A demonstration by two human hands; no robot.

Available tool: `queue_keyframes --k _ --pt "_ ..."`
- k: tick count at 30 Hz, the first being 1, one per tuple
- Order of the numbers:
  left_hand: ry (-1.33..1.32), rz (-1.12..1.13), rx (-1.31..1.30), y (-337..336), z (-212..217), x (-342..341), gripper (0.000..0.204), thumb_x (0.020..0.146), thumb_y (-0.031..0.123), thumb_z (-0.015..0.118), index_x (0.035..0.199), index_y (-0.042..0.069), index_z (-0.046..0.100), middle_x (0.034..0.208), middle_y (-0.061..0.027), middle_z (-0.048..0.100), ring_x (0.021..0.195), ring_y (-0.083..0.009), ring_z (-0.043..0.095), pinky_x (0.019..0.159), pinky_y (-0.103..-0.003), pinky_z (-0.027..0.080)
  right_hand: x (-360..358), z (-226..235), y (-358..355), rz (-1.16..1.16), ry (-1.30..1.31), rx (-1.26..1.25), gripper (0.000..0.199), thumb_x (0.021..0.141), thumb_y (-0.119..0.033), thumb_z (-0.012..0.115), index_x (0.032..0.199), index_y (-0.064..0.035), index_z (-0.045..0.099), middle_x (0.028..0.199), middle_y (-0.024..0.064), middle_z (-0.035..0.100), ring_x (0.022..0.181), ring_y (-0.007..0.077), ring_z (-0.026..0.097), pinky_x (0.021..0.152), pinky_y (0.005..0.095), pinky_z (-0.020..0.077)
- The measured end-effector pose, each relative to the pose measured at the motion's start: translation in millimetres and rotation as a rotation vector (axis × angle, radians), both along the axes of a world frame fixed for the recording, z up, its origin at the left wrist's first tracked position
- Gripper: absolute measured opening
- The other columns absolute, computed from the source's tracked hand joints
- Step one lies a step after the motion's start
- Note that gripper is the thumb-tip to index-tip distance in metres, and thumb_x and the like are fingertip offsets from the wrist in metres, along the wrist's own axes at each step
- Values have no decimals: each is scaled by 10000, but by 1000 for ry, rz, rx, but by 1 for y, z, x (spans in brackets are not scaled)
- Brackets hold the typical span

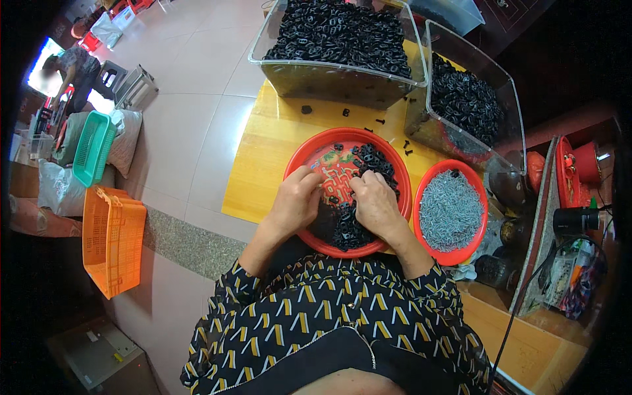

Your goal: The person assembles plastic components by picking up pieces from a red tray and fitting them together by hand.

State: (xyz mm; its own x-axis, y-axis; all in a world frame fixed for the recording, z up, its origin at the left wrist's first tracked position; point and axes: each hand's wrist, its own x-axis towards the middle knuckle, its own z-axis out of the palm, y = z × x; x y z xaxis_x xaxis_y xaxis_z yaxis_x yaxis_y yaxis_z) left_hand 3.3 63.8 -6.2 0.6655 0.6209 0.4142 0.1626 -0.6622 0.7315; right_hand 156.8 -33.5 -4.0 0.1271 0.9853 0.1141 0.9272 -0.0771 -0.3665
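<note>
From the head camera, both hands worked over a round red plate (309, 148) on a yellow wooden table (263, 164). The left hand (296, 201) lay at the plate's seven o'clock, fingers curled inward toward the right hand; whether it pinched a piece could not be told. The right hand (376, 204) sat at about five o'clock, fingers bent down onto a heap of small black plastic parts (375, 161); its grasp was also hidden. The heap ran from the plate's one o'clock down under both palms to six o'clock, touching the right hand.

The parts looked like matte, chunky little loops. The plate was glossy with a printed pattern at its centre. At the plate's three o'clock, just beside it, a smaller red bowl (431, 178) held thin grey metal screws (451, 210).

At twelve o'clock stood a clear plastic bin (329, 82) heaped with the same black parts, and at two o'clock a second clear bin (507, 105), partly filled. A few loose black pieces lay on the wood between bin and plate. The table's edge at nine o'clock dropped to a pale tiled floor, where an orange crate (112, 237) stood well apart.
</note>
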Motion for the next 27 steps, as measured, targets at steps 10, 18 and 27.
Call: queue_keyframes --k 10,18,27 --pt "439 -98 190 21 2 38 146 649 -1 530 776 -51 580 726 -206 541 686 -349 556 610 -408 457 2 12 -17 -55 174 157 105 672 -3 557 766 -13 512 786 162 472 791 324 483 685 394 418" --pt "568 -123 239 22 -9 47 136 610 42 571 718 -40 577 736 -210 559 669 -338 577 596 -405 474 -1 15 -28 -29 320 186 122 677 5 575 767 -5 492 776 163 471 789 331 481 695 399 398" --pt "660 -72 446 9 -4 51 239 601 66 596 802 -53 544 741 -185 547 707 -318 565 601 -366 477 -5 13 -32 -104 557 227 125 722 33 530 811 24 444 736 190 490 691 356 512 615 393 414"
